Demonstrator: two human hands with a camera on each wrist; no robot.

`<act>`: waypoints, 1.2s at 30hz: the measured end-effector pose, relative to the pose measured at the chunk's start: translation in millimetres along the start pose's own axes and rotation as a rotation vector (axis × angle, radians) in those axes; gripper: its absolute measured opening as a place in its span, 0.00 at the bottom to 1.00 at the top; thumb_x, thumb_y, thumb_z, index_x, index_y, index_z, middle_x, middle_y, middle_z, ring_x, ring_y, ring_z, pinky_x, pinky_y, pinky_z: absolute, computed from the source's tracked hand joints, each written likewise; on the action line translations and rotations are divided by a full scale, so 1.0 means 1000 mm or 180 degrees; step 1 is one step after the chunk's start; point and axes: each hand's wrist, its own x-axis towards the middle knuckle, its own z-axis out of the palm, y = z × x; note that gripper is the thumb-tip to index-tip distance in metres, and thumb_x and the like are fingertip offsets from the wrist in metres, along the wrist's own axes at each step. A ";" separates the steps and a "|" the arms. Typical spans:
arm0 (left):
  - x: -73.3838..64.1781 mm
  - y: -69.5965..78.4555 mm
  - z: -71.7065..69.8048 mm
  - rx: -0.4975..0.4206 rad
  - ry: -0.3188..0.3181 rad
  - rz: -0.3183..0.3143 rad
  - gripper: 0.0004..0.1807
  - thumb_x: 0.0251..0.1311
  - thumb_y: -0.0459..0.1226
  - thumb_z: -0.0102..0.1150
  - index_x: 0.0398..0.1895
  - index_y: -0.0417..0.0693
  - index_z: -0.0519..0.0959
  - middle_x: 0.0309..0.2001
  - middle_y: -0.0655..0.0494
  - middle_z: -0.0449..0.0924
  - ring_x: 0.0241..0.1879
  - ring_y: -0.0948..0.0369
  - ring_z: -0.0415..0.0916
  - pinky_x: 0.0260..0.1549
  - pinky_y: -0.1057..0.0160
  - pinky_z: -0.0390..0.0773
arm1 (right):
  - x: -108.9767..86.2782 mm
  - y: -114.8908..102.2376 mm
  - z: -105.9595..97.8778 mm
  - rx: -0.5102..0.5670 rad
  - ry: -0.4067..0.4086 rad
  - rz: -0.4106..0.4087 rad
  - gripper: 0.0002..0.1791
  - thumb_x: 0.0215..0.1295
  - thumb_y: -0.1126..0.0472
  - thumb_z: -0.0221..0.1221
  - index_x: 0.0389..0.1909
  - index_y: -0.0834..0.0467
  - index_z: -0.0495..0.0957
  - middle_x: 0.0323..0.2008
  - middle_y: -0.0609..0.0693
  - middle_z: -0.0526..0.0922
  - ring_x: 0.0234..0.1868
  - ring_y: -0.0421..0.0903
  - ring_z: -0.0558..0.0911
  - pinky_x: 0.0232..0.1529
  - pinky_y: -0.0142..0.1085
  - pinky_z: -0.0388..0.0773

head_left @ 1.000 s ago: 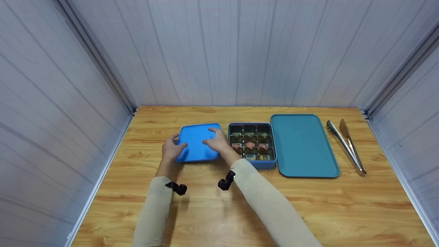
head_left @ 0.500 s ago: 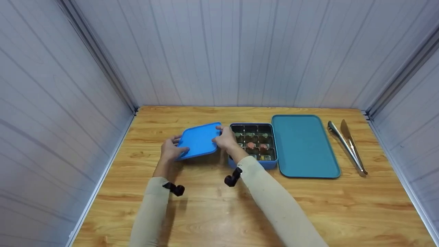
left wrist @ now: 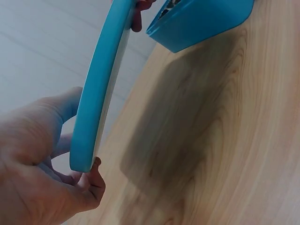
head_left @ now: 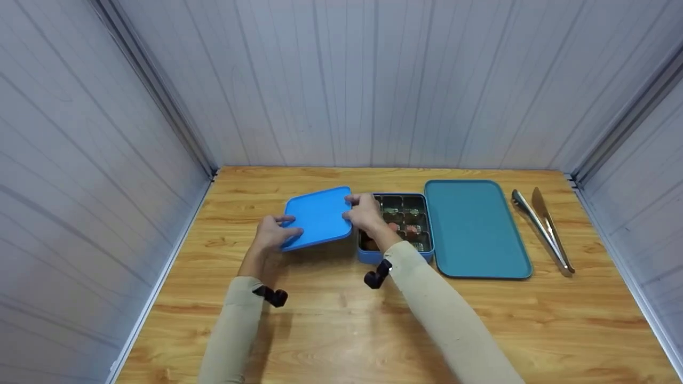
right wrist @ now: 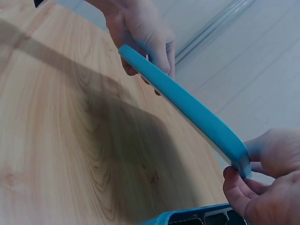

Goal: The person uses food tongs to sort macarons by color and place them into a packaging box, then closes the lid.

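Observation:
A flat blue lid [head_left: 317,217] with rounded corners hangs above the table, tilted with its right side higher. My left hand [head_left: 270,232] pinches its left edge, thumb on top and fingers beneath, as the left wrist view shows on the lid's rim [left wrist: 96,93]. On the opposite edge my right hand [head_left: 366,214] grips the lid, with the fingertips [right wrist: 232,174] curled under it. Just right of the lid stands a blue box [head_left: 368,257] with a dark divided insert; small green and pinkish-red pieces sit in several compartments. My right hand and forearm cover its left part.
A teal tray [head_left: 475,229] lies against the box's right side. Farther right, metal tongs [head_left: 540,229] rest on the wooden table [head_left: 331,325]. Pale panel walls [head_left: 341,80] close off the back and both sides.
The lid has risen off the table and shifted slightly right, its right side tipping up. Both hands have closed on its edges, and the right hand now overlaps the box.

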 end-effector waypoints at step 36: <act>-0.003 0.076 0.077 0.0519 0.0535 0.0769 0.34 0.65 0.41 0.81 0.72 0.37 0.84 0.81 0.35 0.69 0.81 0.41 0.67 0.84 0.42 0.70 | -0.009 0.015 -0.098 -0.0444 0.0147 -0.0035 0.33 0.81 0.67 0.62 0.84 0.63 0.71 0.85 0.65 0.70 0.87 0.65 0.68 0.80 0.57 0.78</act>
